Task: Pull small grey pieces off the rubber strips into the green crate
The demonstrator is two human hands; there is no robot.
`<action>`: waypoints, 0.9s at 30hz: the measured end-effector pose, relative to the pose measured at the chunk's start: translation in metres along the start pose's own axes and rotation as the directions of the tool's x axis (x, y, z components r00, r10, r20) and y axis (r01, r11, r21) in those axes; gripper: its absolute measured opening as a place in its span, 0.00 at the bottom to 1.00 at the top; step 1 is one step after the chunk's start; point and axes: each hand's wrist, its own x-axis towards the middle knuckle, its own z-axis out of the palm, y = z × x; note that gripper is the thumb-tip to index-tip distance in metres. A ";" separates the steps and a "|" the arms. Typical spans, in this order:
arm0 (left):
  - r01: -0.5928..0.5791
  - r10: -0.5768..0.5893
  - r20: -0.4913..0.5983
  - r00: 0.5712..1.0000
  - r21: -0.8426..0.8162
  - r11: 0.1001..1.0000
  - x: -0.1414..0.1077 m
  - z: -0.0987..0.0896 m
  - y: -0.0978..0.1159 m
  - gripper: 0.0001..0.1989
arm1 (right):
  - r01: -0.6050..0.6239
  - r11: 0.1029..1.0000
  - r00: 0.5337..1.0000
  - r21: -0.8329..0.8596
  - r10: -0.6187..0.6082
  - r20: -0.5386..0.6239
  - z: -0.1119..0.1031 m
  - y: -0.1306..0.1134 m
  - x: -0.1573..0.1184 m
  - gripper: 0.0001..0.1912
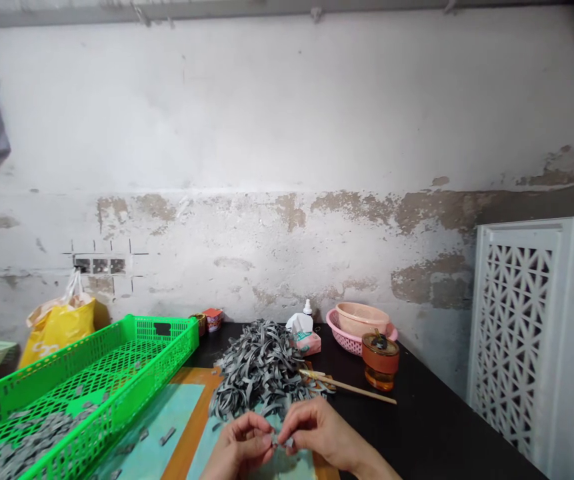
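Observation:
At the bottom centre, my left hand [249, 441] and my right hand [311, 430] meet fingertip to fingertip, both pinching a small grey piece [275, 440] that the fingers partly cover. Just beyond them rises a heap of grey strips [261, 367]. Under my hands lies a light blue sheet [201, 453] on an orange-brown board [187, 440]. A few short grey pieces [167, 437] rest on the blue surface to the left. The green crate [131, 393] holds many more grey pieces.
A wooden stick [361, 391] lies right of the heap. Behind stand a white bottle [301, 322], a tissue pack [309, 343], pink baskets [349, 341] and an amber jar [380, 363] on the black table [437, 427]. A yellow bag [61, 327] stands at left.

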 end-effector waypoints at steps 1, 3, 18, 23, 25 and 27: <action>0.003 -0.003 0.008 1.000 0.005 1.000 -0.002 0.002 0.001 0.12 | -0.010 1.000 1.000 0.018 0.010 0.012 0.000 0.001 0.000 0.06; 0.003 -0.004 0.023 1.000 0.019 1.000 -0.007 0.005 0.003 0.12 | -0.065 0.995 0.996 0.075 0.060 0.064 0.002 0.001 -0.002 0.07; -0.051 0.049 0.023 0.999 0.137 0.989 -0.008 0.007 0.000 0.15 | -0.296 0.949 0.949 0.112 0.305 -0.076 0.009 -0.002 0.003 0.10; -0.108 0.100 0.062 0.993 0.151 0.983 -0.001 0.005 -0.003 0.16 | -0.308 0.951 0.946 0.004 0.307 -0.107 0.007 0.005 0.002 0.06; -0.142 0.129 0.089 0.988 0.156 0.978 0.002 0.002 -0.006 0.16 | -0.299 0.954 0.949 -0.029 0.295 -0.112 0.006 0.007 0.001 0.05; -0.165 0.149 0.109 0.983 0.157 0.974 0.006 -0.002 -0.010 0.16 | -0.282 0.958 0.955 -0.045 0.275 -0.109 0.006 0.008 0.001 0.04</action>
